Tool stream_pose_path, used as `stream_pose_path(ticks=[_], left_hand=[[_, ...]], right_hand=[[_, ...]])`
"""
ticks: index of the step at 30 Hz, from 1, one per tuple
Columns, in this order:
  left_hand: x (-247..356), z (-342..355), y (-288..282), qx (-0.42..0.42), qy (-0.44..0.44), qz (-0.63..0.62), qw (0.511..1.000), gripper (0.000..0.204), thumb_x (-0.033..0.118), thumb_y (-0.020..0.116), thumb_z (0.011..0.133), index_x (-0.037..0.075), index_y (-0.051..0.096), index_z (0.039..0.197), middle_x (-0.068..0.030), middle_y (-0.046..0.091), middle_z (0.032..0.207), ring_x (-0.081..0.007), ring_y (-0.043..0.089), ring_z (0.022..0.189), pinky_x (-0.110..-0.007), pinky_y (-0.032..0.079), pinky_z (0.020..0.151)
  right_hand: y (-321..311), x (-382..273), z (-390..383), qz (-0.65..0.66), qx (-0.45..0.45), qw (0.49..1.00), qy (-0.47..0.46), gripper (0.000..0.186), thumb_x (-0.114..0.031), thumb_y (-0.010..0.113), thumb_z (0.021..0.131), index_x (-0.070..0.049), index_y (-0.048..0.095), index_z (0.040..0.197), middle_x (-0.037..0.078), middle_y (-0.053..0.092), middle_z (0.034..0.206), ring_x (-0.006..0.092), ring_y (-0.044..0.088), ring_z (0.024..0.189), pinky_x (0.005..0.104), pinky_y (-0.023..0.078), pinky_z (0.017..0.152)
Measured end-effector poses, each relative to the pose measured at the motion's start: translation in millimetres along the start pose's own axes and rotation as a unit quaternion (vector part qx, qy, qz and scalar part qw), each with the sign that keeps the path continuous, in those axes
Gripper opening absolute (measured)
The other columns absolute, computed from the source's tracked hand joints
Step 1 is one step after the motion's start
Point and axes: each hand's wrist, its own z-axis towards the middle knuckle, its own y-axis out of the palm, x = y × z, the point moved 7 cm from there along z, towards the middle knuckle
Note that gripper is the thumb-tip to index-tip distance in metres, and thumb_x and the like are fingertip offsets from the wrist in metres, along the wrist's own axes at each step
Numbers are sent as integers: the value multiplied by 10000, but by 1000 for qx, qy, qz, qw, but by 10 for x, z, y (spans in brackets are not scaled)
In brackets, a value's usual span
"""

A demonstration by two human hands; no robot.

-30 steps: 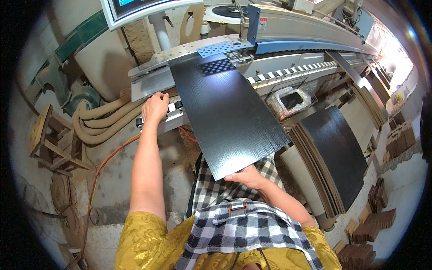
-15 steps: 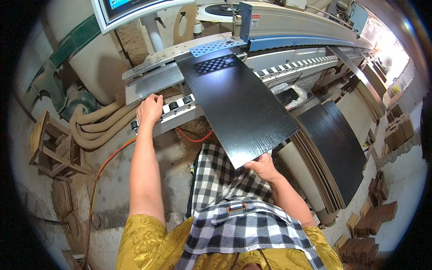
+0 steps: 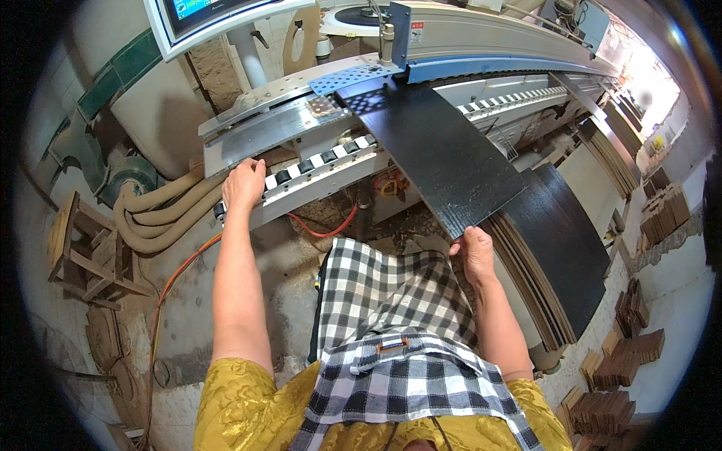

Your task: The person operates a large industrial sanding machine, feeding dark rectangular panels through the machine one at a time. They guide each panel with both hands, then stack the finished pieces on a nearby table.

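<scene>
A long black wood-grain panel (image 3: 451,150) lies slantwise across the edge-banding machine, its far end under the perforated blue plate (image 3: 353,77). At the panel's near corner my right hand (image 3: 477,254) is closed, thumb and fingers pinching the edge. My left hand (image 3: 244,184) rests at the left end of the white rail with black rollers (image 3: 320,161), fingers curled over it, beside the metal table (image 3: 256,140). Its fingertips are partly hidden.
To the right stands a stack of black-topped panels (image 3: 560,248). Ribbed hoses (image 3: 143,214) and a wooden stool (image 3: 90,252) are at the left. A monitor (image 3: 214,19) hangs over the machine's left end. Bundles of brown strips (image 3: 628,349) lie at the far right.
The black panel has slid to the right and away along the machine, uncovering more rollers. My right hand has moved with its near corner; my left hand has hardly moved.
</scene>
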Motion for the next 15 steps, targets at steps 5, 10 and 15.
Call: stream_pose_path(ticks=[5, 10, 15], left_hand=[[-9, 24, 20, -5, 2, 2, 1000, 375, 412, 430, 859, 134, 641, 998, -172, 626, 985, -345, 577, 958, -419, 436, 838], [3, 2, -5, -4, 0, 3, 1000, 377, 410, 429, 858, 132, 639, 1002, -172, 625, 988, -343, 577, 958, -416, 435, 840], [-4, -3, -6, -5, -1, 9, 1000, 387, 414, 428, 857, 126, 632, 1015, -174, 624, 991, -346, 574, 966, -419, 432, 843]], right_hand=[[-437, -263, 85, -3, 142, 989, -34, 295, -294, 517, 902, -34, 582, 777, 27, 572, 614, 105, 537, 548, 231, 423, 542], [-1134, -812, -401, -213, 250, 932, -155, 283, -269, 519, 903, -5, 610, 953, 30, 606, 693, 90, 546, 610, 235, 441, 594], [-1937, -1216, -1389, -705, 363, 578, -192, 273, -227, 517, 888, -58, 579, 1093, 113, 614, 1005, 260, 573, 899, 366, 443, 782]])
